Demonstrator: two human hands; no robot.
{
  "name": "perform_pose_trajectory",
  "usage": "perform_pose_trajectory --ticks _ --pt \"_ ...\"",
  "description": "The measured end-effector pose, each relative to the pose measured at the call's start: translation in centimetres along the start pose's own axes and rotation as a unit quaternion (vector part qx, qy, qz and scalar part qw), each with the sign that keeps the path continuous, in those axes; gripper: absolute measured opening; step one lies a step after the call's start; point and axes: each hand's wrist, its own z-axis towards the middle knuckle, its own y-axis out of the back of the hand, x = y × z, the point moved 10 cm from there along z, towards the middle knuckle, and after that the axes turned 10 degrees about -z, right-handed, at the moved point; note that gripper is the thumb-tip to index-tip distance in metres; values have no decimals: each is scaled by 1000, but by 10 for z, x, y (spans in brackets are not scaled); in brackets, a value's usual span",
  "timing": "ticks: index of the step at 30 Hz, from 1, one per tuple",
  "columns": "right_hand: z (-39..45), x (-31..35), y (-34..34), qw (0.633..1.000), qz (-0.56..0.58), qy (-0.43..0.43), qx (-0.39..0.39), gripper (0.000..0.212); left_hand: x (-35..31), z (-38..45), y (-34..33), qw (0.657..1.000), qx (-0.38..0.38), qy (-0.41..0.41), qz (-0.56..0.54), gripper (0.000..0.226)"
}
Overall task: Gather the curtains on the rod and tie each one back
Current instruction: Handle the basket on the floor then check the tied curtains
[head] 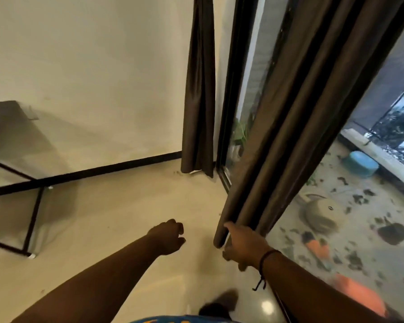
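Two dark brown curtains in view. Far curtain [200, 94], at twelve o'clock in the corner beside the window frame [231, 89]: hangs bunched into a narrow column, no tie visible on it. Near curtain [296, 127], at two o'clock before the glass: folds partly drawn together, hem loose, untied. Right hand [243, 245]: fingers wrapped round the lower leading edge of the near curtain. Left hand [168, 236]: loosely curled, holding nothing, just left of that edge above the floor [117, 220]. Rod out of sight. Judged progress: gathering under way; both tie-backs left to do.
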Motion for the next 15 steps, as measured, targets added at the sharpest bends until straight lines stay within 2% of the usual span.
perform_pose_trajectory --ticks 3,5,7,10,13,15 --pt "77 -7 26 992 127 18 -3 56 -20 80 12 1000 23 -10 8 39" --pt "121 -7 47 987 148 50 -31 53 -31 118 19 999 44 -10 13 39" --pt "161 -9 63 992 73 95 -47 54 -39 151 33 998 60 -14 24 39" --pt "198 -17 77 980 -153 116 -60 63 -49 192 57 995 76 -28 49 39" --pt "231 -51 80 970 -240 25 10 72 -54 242 78 994 88 -45 51 39" --pt "245 -82 78 965 -252 -55 40 69 -54 273 83 990 109 -58 64 40"
